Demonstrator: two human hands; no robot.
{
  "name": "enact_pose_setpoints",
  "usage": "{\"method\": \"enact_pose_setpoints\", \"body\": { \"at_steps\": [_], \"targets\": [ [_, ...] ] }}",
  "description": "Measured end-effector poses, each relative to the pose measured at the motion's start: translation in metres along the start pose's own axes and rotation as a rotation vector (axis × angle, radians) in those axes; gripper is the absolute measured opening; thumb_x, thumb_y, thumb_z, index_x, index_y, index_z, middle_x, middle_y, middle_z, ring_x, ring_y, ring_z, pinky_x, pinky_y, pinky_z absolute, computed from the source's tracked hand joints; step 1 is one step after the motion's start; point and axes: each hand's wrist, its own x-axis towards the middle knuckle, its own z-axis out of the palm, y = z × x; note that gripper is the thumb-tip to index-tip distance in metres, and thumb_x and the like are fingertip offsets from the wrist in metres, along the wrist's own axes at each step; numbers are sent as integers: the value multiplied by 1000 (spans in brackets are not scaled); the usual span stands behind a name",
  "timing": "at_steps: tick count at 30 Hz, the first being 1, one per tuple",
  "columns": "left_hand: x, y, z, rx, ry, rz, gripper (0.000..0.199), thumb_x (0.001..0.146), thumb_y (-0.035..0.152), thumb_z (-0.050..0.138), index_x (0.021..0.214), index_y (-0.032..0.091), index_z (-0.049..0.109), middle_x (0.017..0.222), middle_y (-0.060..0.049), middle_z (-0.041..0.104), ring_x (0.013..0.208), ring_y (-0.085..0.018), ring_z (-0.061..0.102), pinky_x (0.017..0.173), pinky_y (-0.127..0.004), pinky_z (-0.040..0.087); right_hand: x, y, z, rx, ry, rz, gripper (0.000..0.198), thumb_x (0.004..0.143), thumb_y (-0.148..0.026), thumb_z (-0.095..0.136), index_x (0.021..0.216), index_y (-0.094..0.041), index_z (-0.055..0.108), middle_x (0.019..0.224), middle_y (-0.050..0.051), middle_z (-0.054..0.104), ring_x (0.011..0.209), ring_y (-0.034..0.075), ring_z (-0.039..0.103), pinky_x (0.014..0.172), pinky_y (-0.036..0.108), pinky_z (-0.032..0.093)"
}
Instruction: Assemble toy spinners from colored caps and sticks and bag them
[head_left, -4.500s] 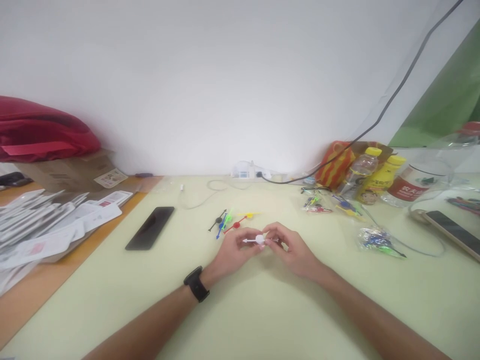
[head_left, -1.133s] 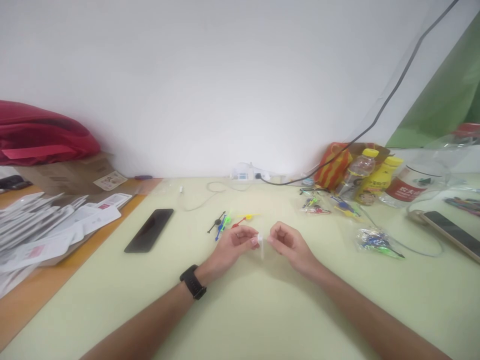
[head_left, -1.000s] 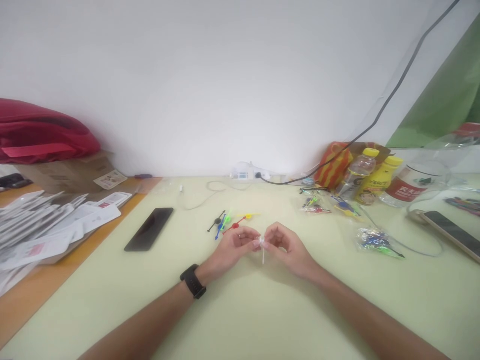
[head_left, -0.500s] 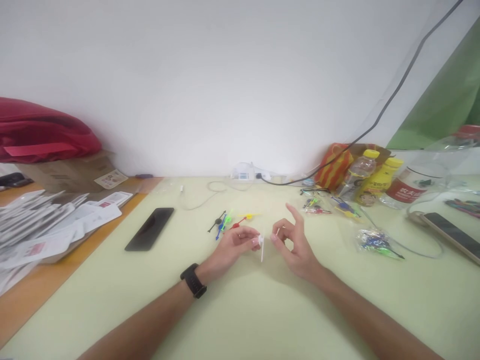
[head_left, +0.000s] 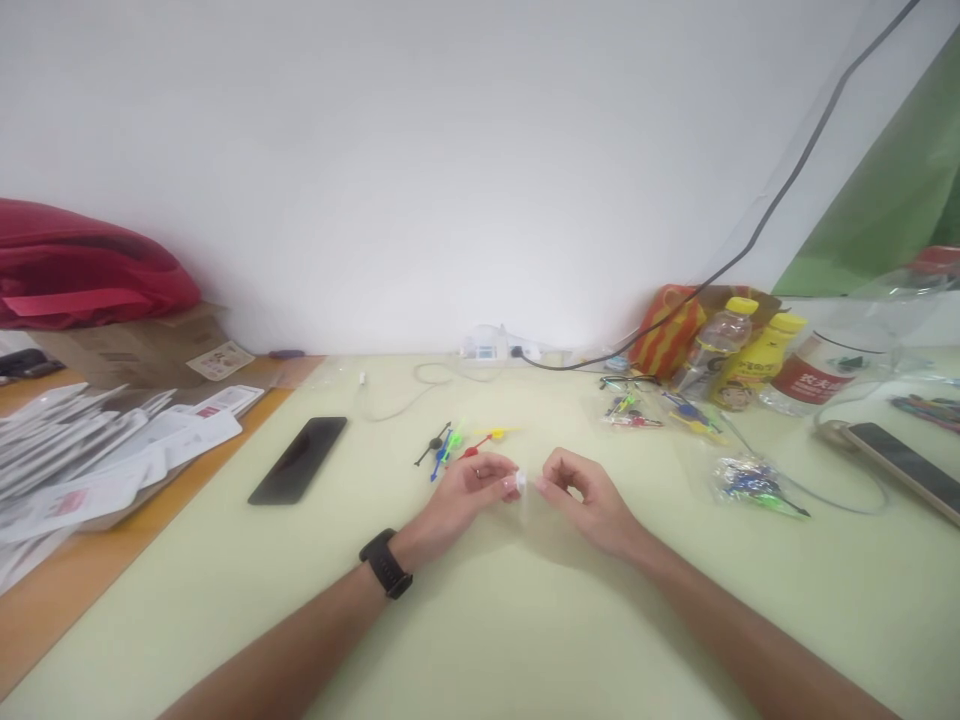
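Note:
Between the thumb and fingers of my left hand (head_left: 478, 488) is a small white plastic spinner (head_left: 520, 481). Its long thin part is only a faint, smeared streak between the hands, so its outline cannot be made out. Just to the right, my right hand (head_left: 589, 497) is closed, thumb and curled fingers together near the spinner, with nothing visible in them. Beyond the left hand lie a black arrow spinner (head_left: 434, 443), a blue one (head_left: 441, 455), a green one (head_left: 454, 443), a red one (head_left: 480, 446) and a yellow one (head_left: 496, 433).
A black phone (head_left: 298, 461) lies at left, near white packets (head_left: 142, 445). To the right are bagged spinners (head_left: 754, 482), a yellow-capped bottle (head_left: 716, 345), a yellow bottle (head_left: 761, 360), a large clear bottle (head_left: 814, 370) and another phone (head_left: 911, 470). A dark cable (head_left: 750, 240) crosses the wall.
The raised index finger of my right hand has curled down, and its fingertips are closer to the spinner. The spinner's white long part, distinct before, is now blurred. My left hand stays put.

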Motion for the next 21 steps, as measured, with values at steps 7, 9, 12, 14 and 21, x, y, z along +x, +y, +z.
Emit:
{"method": "enact_pose_setpoints", "body": {
  "at_steps": [7, 9, 12, 14, 21],
  "targets": [
    [0, 1, 1, 13, -4, 0, 24, 88, 36, 76, 103, 17, 72, 96, -5, 69, 85, -16, 66, 85, -32, 53, -3, -1, 2, 37, -5, -10, 20, 98, -38, 61, 88, -21, 55, 77, -1, 55, 69, 14, 51, 62, 27, 41],
    [0, 0, 1, 17, 5, 1, 27, 89, 37, 76, 106, 17, 71, 95, -6, 71, 86, -17, 67, 85, -33, 53, -2, 0, 1, 26, 7, -11, 20, 98, -39, 60, 89, -21, 56, 78, -1, 56, 69, 14, 52, 62, 28, 41],
    [1, -1, 1, 26, 31, -9, 32, 88, 40, 76, 111, 18, 70, 98, -7, 73, 88, -19, 69, 86, -35, 54, 1, 3, -1, -8, 61, -4, 20, 98, -41, 59, 93, -21, 58, 77, 0, 57, 69, 15, 53, 61, 28, 42],
    [2, -1, 2, 47, 47, -26, 35, 86, 42, 77, 109, 17, 71, 101, -9, 74, 90, -20, 70, 87, -36, 55, 3, 6, -4, -39, 108, 8, 21, 97, -42, 60, 94, -22, 59, 77, 0, 57, 68, 15, 53, 60, 28, 41],
    [3, -7, 3, 213, 69, -26, 31, 83, 42, 79, 98, 17, 72, 100, -10, 76, 95, -23, 72, 91, -39, 56, 9, 14, -13, -96, 155, 47, 26, 94, -47, 60, 90, -21, 59, 72, -1, 55, 65, 15, 51, 57, 27, 39]
  ]
}}
